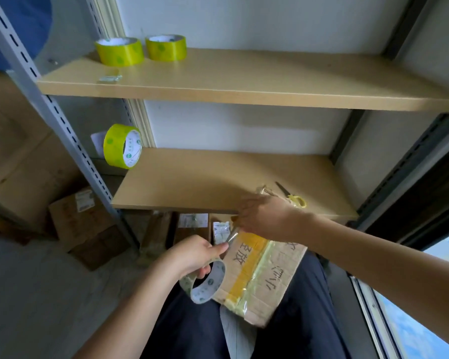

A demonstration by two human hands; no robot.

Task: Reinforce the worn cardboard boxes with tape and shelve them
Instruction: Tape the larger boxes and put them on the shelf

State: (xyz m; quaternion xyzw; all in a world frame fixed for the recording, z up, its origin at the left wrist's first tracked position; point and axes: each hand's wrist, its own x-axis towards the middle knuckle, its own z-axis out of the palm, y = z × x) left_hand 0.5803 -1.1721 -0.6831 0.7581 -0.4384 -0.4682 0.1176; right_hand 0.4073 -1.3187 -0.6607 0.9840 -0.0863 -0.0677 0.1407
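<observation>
Midway: a person seated before a shelving unit tapes a worn box.
Left hand (192,257): fingers curled through the tape roll (205,283).
Right hand (265,218): pinching the pulled tape strip (231,235).
Cardboard box (265,278): on the lap, partly taped.
Lower shelf (192,187): holds scissors (292,196), no boxes yet.

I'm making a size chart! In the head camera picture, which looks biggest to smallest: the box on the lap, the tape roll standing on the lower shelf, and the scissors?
1. Cardboard box on the lap, though it is nearest the camera.
2. Upright tape roll.
3. Scissors, partly hidden behind the right hand, so their full size is unsure.
</observation>
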